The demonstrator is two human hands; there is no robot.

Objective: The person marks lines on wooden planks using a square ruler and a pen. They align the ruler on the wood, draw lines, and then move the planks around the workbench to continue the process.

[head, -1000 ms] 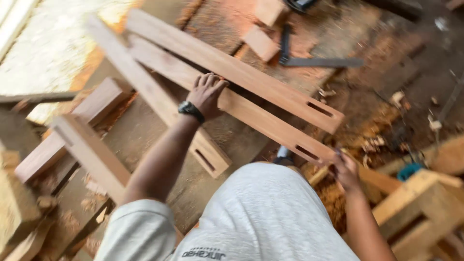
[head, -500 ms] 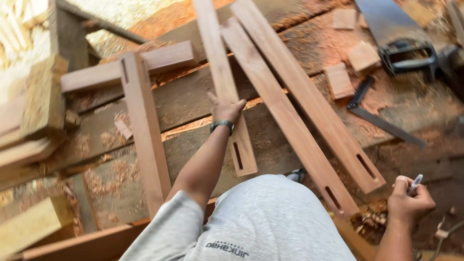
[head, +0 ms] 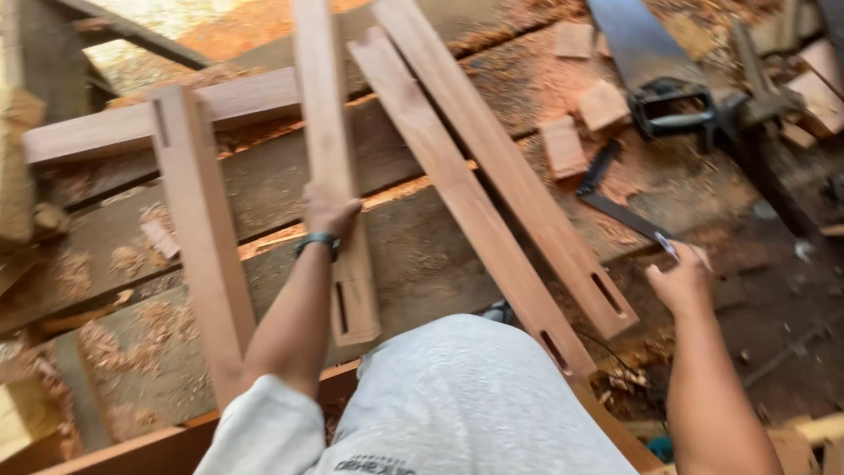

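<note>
My left hand (head: 329,211) grips a long wooden rail (head: 327,132) with a slot cut near its near end; the rail lies over the plank workbench (head: 422,237). Two more slotted rails (head: 501,193) lie side by side to its right, slanting toward me. My right hand (head: 679,280) is closed around a small pen-like tool (head: 670,248), held above the dark floor just right of the rails and near the black metal square (head: 615,207).
A joined wooden frame piece (head: 202,229) lies at left. Small offcut blocks (head: 563,145) and a handsaw (head: 651,62) rest at the back right. Sawdust and shavings cover the bench and floor. Timber blocks (head: 22,413) sit at the lower left.
The view has shifted and come closer to the bench. My left hand stays on the slotted rail. My right hand has risen from low right toward the black square, holding the small tool.
</note>
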